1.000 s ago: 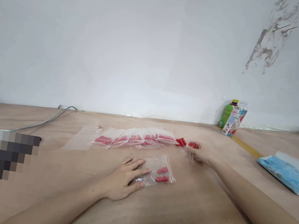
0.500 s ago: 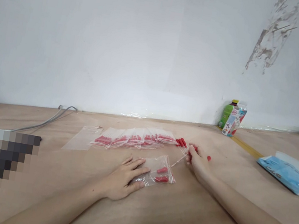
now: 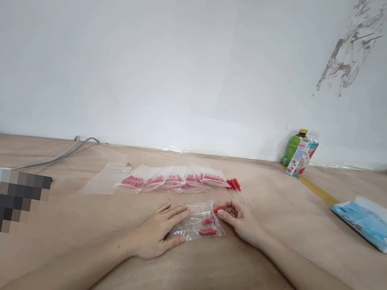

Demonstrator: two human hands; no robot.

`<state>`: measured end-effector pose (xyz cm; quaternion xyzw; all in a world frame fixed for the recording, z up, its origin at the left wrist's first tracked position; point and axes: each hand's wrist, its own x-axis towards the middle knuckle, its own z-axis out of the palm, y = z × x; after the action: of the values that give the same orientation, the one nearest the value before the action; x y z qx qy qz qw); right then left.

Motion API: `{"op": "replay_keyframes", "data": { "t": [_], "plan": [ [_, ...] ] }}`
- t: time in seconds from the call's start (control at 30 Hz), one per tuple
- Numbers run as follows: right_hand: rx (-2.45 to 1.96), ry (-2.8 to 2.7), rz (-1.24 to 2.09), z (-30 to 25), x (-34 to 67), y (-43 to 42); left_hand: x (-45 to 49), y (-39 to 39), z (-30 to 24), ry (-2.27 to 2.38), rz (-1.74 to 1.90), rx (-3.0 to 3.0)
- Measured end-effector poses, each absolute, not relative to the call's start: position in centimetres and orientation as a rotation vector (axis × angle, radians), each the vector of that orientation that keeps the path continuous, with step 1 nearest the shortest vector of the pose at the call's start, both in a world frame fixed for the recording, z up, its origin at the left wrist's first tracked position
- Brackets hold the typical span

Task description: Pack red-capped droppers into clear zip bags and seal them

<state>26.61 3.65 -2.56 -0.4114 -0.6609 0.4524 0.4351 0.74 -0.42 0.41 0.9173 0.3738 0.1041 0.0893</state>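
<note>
My left hand [image 3: 160, 228] lies flat with fingers spread on the left end of a clear zip bag [image 3: 199, 221] holding two red-capped pieces. At the bag's right mouth, my right hand [image 3: 240, 219] pinches a red-capped thin stick [image 3: 220, 209] whose cap touches the opening. Behind them a row of filled clear bags [image 3: 172, 181] with red pieces lies on the wooden table [image 3: 228, 289]. A few loose red-capped sticks [image 3: 234, 185] rest at the row's right end.
An empty clear bag [image 3: 108, 179] lies left of the row. A green bottle and a packet [image 3: 299, 154] stand by the wall. A blue-and-white plastic pack [image 3: 373, 224] lies at the right. A grey cable [image 3: 61, 155] runs at the back left.
My right hand left the loose sticks at the row's end and came back left with one stick to the mouth of the bag. My left hand stayed on the bag.
</note>
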Motion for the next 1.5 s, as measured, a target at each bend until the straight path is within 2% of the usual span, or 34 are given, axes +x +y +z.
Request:
{"op": "replay_keyframes", "data": {
  "t": [0.23,0.6,0.9,0.97,1.07,1.13,1.3,1.4,1.5],
  "plan": [
    [-1.173,-1.660,1.006,-3.2,26.4,4.7,0.8,-0.5,0.5,1.116,0.315,2.729],
    [-0.964,-1.867,1.068,-2.3,26.0,3.6,0.8,-0.5,0.3,1.113,0.321,2.731],
    [-1.090,-1.859,1.356,-1.3,26.7,3.8,0.7,-0.4,0.4,1.131,0.289,2.728],
    [-1.174,-1.922,1.294,0.2,28.1,3.9,0.7,-0.4,0.4,1.148,0.264,2.732],
    [-1.338,-2.216,0.999,2.6,31.8,4.0,0.6,-0.3,0.4,1.154,0.238,2.739],
    [-1.590,-2.408,0.840,3.7,34.5,4.1,0.6,-0.3,0.3,1.145,0.238,2.743],
    [-2.176,-2.444,0.574,3.9,38.3,4.4,0.5,-0.3,0.2,1.136,0.258,2.750],
    [-2.089,-2.554,0.707,3.7,38.2,4.4,0.6,-0.3,0.2,1.141,0.256,2.750],
    [-1.679,-2.606,1.028,3.7,36.5,3.9,0.6,-0.4,0.3,1.141,0.256,2.759]
  ]
}}
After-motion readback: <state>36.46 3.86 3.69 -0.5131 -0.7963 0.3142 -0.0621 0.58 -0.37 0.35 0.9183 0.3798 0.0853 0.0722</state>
